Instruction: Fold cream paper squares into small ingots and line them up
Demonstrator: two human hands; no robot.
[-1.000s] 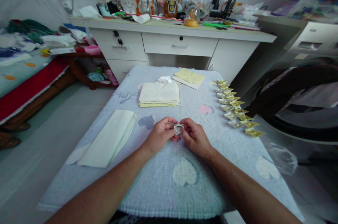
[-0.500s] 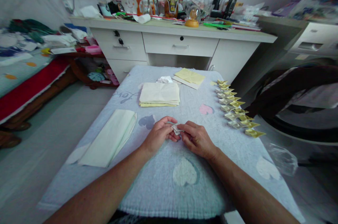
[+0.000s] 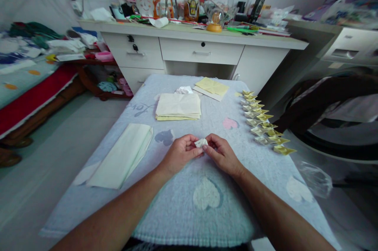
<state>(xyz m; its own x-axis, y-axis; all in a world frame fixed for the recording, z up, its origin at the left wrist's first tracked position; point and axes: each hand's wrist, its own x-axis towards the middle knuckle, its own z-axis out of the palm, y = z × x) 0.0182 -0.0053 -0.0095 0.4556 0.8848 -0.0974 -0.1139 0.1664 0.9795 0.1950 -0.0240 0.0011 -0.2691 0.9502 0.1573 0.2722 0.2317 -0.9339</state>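
Observation:
A small piece of folded white paper (image 3: 201, 143) is held up between both hands over the middle of the cloth-covered table (image 3: 177, 211). My left hand (image 3: 183, 151) pinches its left side, thumb in front. On the other side my right hand (image 3: 222, 152) grips the paper between thumb and bent fingers. Several folded paper boats (image 3: 260, 117), white and yellow, stand in rows along the table's right side. Beyond my hands lies a stack of cream and yellow paper sheets (image 3: 178, 105). To the left rests a long folded pale green paper (image 3: 122, 156).
Behind the stack are a crumpled white tissue (image 3: 184, 90) and loose yellow and white sheets (image 3: 212, 86). A white desk (image 3: 203, 48) loaded with jars and clutter borders the far end. To the right stands a washing machine (image 3: 348, 50); a clear plastic bag (image 3: 315, 180) hangs near the table edge.
The folded paper has turned and now shows a wider, flatter face. My right fingers have shifted from its top to its right side, and both thumbs now press its lower edge.

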